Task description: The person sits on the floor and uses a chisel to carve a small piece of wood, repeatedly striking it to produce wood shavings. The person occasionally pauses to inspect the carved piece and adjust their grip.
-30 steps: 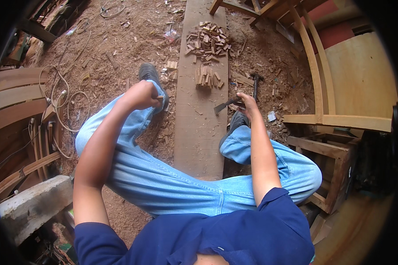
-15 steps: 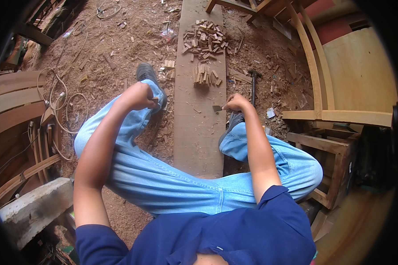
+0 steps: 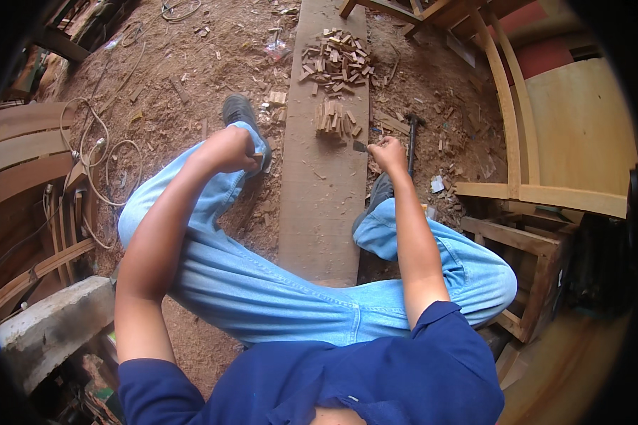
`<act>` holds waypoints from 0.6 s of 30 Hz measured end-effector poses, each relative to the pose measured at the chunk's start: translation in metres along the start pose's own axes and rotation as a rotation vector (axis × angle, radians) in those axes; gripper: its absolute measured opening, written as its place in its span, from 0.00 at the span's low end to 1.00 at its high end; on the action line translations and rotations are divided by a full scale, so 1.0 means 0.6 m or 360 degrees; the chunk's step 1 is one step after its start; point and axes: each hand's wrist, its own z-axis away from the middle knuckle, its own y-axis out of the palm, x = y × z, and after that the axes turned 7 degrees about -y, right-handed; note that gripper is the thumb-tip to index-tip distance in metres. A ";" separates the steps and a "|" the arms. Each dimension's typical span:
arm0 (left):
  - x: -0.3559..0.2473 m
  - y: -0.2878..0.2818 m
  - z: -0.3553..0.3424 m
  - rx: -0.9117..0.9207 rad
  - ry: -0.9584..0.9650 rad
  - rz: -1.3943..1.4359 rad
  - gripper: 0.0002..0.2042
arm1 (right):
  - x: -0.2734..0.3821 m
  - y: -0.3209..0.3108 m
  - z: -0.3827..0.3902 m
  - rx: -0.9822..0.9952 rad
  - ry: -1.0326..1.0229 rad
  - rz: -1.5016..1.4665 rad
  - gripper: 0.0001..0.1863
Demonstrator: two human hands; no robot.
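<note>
My left hand (image 3: 232, 150) is closed on a small wooden block (image 3: 257, 158), just left of the long board (image 3: 319, 212) and over my left shoe. My right hand (image 3: 388, 154) pinches a small dark flat piece (image 3: 360, 146) by one end, above the board's right edge; its exact kind is too small to make out. Ahead of the hands, a tight cluster of small wooden blocks (image 3: 335, 119) stands on the board. Beyond it lies a loose heap of similar blocks (image 3: 339, 60).
A hammer (image 3: 412, 145) lies on the shaving-strewn ground right of the board. Pale wooden frames (image 3: 539, 190) and a small wooden stool-like frame (image 3: 524, 248) stand at right. At left are a coiled cable (image 3: 96, 152), curved slats (image 3: 28, 138) and a concrete block (image 3: 53, 329).
My right hand has moved away from me and a little right, carrying the dark flat piece toward the block cluster. My left hand stays nearly in place with its block.
</note>
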 end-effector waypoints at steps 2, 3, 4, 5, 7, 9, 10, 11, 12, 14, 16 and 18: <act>0.000 0.002 0.002 -0.0019 0.0012 0.0011 0.16 | 0.001 -0.003 -0.010 -0.0147 -0.0073 0.0104 0.24; -0.001 0.002 0.003 -0.0034 0.0022 0.0016 0.16 | 0.002 -0.006 -0.013 0.0032 0.0000 0.0062 0.25; -0.001 0.001 0.003 -0.0050 0.0033 0.0020 0.16 | 0.004 -0.009 -0.012 0.0184 0.0051 0.0025 0.27; -0.002 0.000 0.003 -0.0012 0.0001 0.0009 0.16 | 0.007 -0.010 -0.011 0.0337 0.0105 -0.0011 0.28; -0.002 -0.002 0.004 0.0051 -0.0062 -0.0015 0.16 | 0.009 -0.009 0.004 0.0451 0.0030 -0.0071 0.22; -0.003 -0.002 0.003 0.0031 -0.0055 -0.0009 0.15 | 0.011 -0.001 0.018 0.0438 0.0010 -0.0113 0.20; -0.003 -0.002 0.003 0.0017 -0.0051 -0.0010 0.15 | 0.012 0.006 0.022 0.0467 0.0074 -0.0182 0.20; -0.003 -0.001 0.003 0.0022 -0.0044 -0.0018 0.15 | 0.012 0.012 0.024 0.0370 0.0060 -0.0141 0.20; -0.003 -0.001 0.002 0.0026 -0.0035 -0.0025 0.14 | 0.011 0.020 0.025 0.0282 0.0030 -0.0115 0.20; -0.001 0.001 0.002 0.0013 -0.0022 -0.0018 0.14 | 0.007 0.032 0.019 0.0135 -0.0006 -0.0114 0.21; 0.000 0.002 0.002 -0.0024 -0.0013 0.0007 0.14 | 0.002 0.042 0.011 0.0034 0.0021 -0.0130 0.21; 0.001 0.002 0.003 0.0007 -0.0025 -0.0008 0.14 | -0.003 0.048 0.007 0.0163 0.0026 -0.0290 0.21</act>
